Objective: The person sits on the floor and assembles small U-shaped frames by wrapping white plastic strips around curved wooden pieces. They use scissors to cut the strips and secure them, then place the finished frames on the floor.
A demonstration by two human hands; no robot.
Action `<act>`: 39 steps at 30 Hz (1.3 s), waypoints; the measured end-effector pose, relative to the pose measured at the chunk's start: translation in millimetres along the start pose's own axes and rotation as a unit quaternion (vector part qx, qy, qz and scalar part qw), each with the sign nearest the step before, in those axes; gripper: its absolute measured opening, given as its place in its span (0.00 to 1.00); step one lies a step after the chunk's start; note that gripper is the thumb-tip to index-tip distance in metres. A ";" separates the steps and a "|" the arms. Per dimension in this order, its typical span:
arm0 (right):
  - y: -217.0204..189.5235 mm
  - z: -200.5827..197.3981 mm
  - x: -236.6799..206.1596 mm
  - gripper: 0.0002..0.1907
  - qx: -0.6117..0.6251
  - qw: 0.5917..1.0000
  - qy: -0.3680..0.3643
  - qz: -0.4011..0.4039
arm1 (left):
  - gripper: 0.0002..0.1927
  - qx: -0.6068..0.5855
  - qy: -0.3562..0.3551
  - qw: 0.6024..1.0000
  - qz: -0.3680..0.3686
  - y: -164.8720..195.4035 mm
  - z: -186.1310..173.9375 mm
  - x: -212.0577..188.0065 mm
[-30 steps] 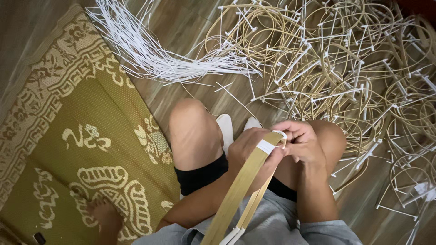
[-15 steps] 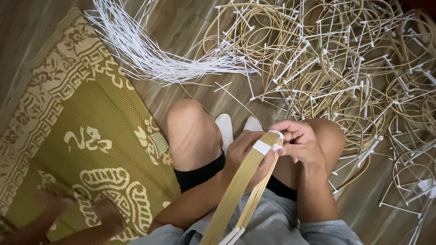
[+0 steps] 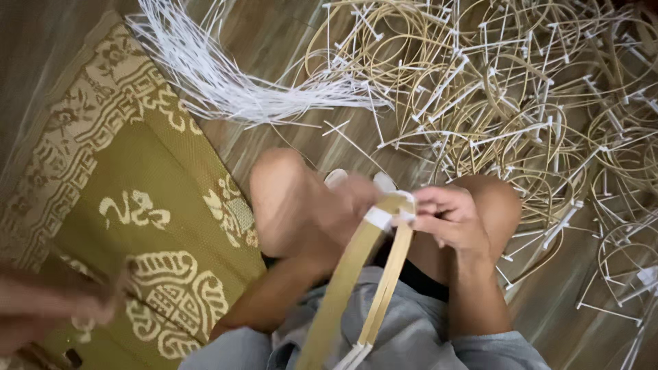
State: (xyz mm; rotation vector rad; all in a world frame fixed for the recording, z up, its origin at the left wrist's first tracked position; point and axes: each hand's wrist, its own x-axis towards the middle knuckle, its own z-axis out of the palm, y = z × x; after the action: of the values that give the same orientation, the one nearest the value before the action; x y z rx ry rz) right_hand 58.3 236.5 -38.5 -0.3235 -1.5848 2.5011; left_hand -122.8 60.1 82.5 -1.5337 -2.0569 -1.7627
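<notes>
While both hands point(image 3: 411, 216) pinch bamboo hoop point(image 3: 384, 274), floor crowded

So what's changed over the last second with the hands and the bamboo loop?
The left hand is now motion-blurred beside the white binding. Another person's hand has come further in over the mat at lower left. The right hand still pinches the top of the bamboo loop; the white ties and the pile of finished loops lie unmoved.

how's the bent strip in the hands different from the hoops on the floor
The strip is a long, narrow loop held in both hands; the hoops are round and lie heaped on the floor. The strip has a white binding only where the right hand pinches it and near its lower end; the hoops bristle with many white ties. Both look like pale cane.
</notes>
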 end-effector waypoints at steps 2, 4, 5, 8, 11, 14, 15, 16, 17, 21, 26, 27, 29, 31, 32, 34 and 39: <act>1.1 0.8 -4.0 0.18 0.005 0.999 0.013 -0.040 | 0.11 -0.028 0.152 0.978 -0.140 -12.4 -16.2 8.6; 2.4 1.7 -4.1 0.18 -0.017 0.997 0.019 -0.080 | 0.11 -0.054 0.146 0.973 -0.171 -14.8 -15.3 0.2; 3.5 2.7 -2.5 0.18 -0.032 0.996 0.006 -0.088 | 0.11 -0.066 0.061 0.986 -0.142 -11.0 -9.8 -10.1; 6.5 8.2 2.6 0.19 -0.022 0.999 0.007 -0.035 | 0.11 -0.092 -0.049 0.988 -0.111 -6.1 14.7 -37.1; 6.0 14.4 4.2 0.19 -0.026 0.999 0.027 0.011 | 0.08 -0.080 -0.013 0.985 -0.150 -7.7 30.2 -42.5; 0.0 19.5 5.5 0.19 -0.034 0.999 0.006 -0.024 | 0.08 -0.073 0.012 0.988 -0.139 -0.8 28.6 -35.4; -3.3 21.2 5.5 0.19 -0.032 0.999 -0.006 -0.036 | 0.08 -0.074 -0.004 0.991 -0.115 2.6 26.2 -32.8; -6.5 23.4 6.6 0.18 -0.048 0.998 0.001 -0.028 | 0.09 -0.076 -0.021 0.993 -0.088 3.4 22.3 -29.3; -10.0 25.8 8.1 0.18 -0.066 0.997 0.008 -0.025 | 0.10 -0.080 -0.037 0.995 -0.054 2.5 19.1 -25.9; -20.3 42.3 13.8 0.16 -0.178 0.969 -0.031 -0.169 | 0.06 -0.097 -0.141 0.983 0.064 -13.7 10.6 -17.0; -22.3 67.6 8.3 0.08 -0.294 0.940 0.028 -0.173 | 0.07 -0.127 -0.183 0.971 0.087 -25.5 3.9 -15.2; -22.1 70.2 7.4 0.08 -0.292 0.941 0.050 -0.166 | 0.08 -0.128 -0.181 0.971 0.092 -24.9 2.3 -14.8; -21.4 73.2 6.9 0.13 -0.248 0.961 0.041 -0.113 | 0.10 -0.129 -0.175 0.971 0.095 -22.3 -2.0 -14.0; -20.5 74.1 7.3 0.12 -0.209 0.974 0.026 -0.084 | 0.11 -0.068 -0.157 0.980 0.097 -19.7 -7.3 -13.6; -19.9 74.0 7.8 0.08 -0.195 0.977 0.014 -0.083 | 0.12 -0.038 -0.148 0.983 0.098 -18.9 -9.7 -13.6; -18.4 73.8 7.8 0.05 -0.161 0.984 -0.001 -0.080 | 0.12 -0.011 -0.140 0.986 0.090 -17.5 -11.4 -13.4; -12.6 70.7 4.4 0.19 -0.138 0.988 0.003 -0.063 | 0.13 -0.014 -0.165 0.983 0.084 -15.2 -10.3 -11.2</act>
State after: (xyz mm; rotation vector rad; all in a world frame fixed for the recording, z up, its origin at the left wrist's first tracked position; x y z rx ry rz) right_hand 35.4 181.4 1.8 -0.2562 -1.8891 2.1871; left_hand -132.8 47.0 68.5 -2.0614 -1.9608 -1.5710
